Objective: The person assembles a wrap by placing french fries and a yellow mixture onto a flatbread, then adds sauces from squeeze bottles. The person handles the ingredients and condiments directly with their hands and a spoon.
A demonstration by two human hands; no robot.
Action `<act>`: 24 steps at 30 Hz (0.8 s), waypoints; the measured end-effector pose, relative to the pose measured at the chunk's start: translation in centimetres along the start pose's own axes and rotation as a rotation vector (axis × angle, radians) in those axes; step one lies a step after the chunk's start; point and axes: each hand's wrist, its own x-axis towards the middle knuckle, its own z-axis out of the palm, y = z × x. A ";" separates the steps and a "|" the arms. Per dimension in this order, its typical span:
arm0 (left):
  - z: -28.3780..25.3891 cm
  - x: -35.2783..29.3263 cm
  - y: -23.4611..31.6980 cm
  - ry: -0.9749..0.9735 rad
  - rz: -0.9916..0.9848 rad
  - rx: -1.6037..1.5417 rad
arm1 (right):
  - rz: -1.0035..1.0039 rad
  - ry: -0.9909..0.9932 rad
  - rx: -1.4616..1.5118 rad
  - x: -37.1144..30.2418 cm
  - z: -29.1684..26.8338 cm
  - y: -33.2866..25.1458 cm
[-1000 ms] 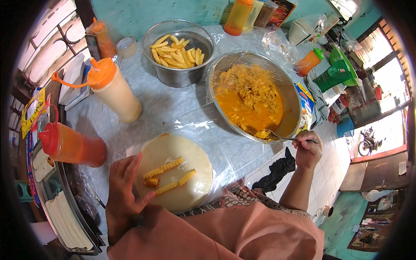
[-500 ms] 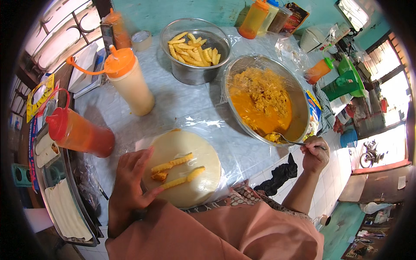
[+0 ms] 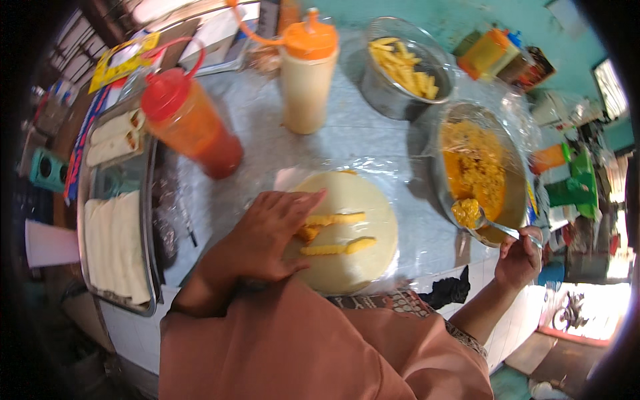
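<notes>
A round pale flatbread [image 3: 353, 273] lies on the table before me. Across it run two rows of crinkle-cut fries [image 3: 339, 219], with a small dab of orange filling beside them. Over its left part rests my left hand [image 3: 270, 230], fingers stretched out, holding nothing. My right hand [image 3: 521, 259] grips a spoon [image 3: 501, 229] by its handle. A heaped lump of yellow-orange filling [image 3: 466, 212] sits on the spoon, above the near rim of a metal bowl [image 3: 437, 183]. Shredded filling in orange sauce [image 3: 475, 160] fills much of that bowl, partly behind clear plastic.
A metal strainer basket [image 3: 387, 93] of fries stands at the back. Left of the flatbread are a red-capped sauce bottle [image 3: 193, 127] and an orange-capped bottle [image 3: 307, 93] of cream sauce. Farther left, a metal tray [image 3: 155, 267] holds several rolled flatbreads [image 3: 117, 247].
My right hand has raised the spoon from the sauce, now loaded with filling. The view has swung left, shifting everything rightward. My left hand stays by the flatbread's left side, now farther over it.
</notes>
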 end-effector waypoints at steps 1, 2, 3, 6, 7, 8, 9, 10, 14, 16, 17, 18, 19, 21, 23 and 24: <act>0.1 0.0 0.0 -0.002 0.006 -0.005 | 0.048 0.014 0.031 -0.5 0.6 0.5; 0.3 -0.1 -0.1 0.003 0.004 0.007 | 0.061 -0.023 0.039 -1.0 1.7 1.3; 0.4 -0.3 -0.1 0.006 0.004 0.017 | 0.074 -0.058 0.045 -1.8 3.1 2.5; 0.6 -0.2 -0.2 0.001 0.008 0.022 | 0.175 -0.266 0.044 -3.8 7.2 5.4; 0.5 -0.4 0.0 0.000 -0.003 0.024 | 0.213 -0.336 0.060 -4.4 7.7 6.4; 0.6 -0.4 -0.1 0.009 0.000 0.020 | 0.182 -0.402 0.028 -5.1 8.3 7.1; 0.8 -0.4 -0.1 0.016 0.004 0.015 | 0.160 -0.508 -0.023 -5.5 8.8 7.3; 0.9 -0.4 -0.1 0.026 0.004 0.012 | 0.034 -0.659 -0.127 -5.4 8.3 8.0; 1.0 -0.3 -0.2 0.009 -0.002 0.011 | -0.226 -0.858 -0.314 -6.0 8.1 8.3; 1.2 0.0 -0.2 0.004 0.006 0.016 | -0.216 -0.816 -0.254 -6.5 7.5 8.6; 1.3 0.1 -0.2 0.008 0.007 0.017 | -0.212 -0.791 -0.227 -6.7 7.0 8.8; 1.3 -0.1 -0.3 0.011 0.009 0.018 | -0.241 -0.842 -0.213 -6.7 6.9 9.0; 1.5 0.0 -0.4 0.015 0.024 0.017 | -0.276 -0.886 -0.209 -6.4 6.9 9.3; 1.3 0.2 -0.2 0.001 0.005 0.028 | -0.303 -0.938 -0.217 -5.9 6.9 8.9; 1.1 0.4 -0.1 -0.002 0.007 0.032 | -0.287 -0.964 -0.213 -5.8 7.4 8.5; 1.2 0.6 -0.1 0.003 0.018 0.027 | -0.286 -0.949 -0.229 -5.9 7.4 8.2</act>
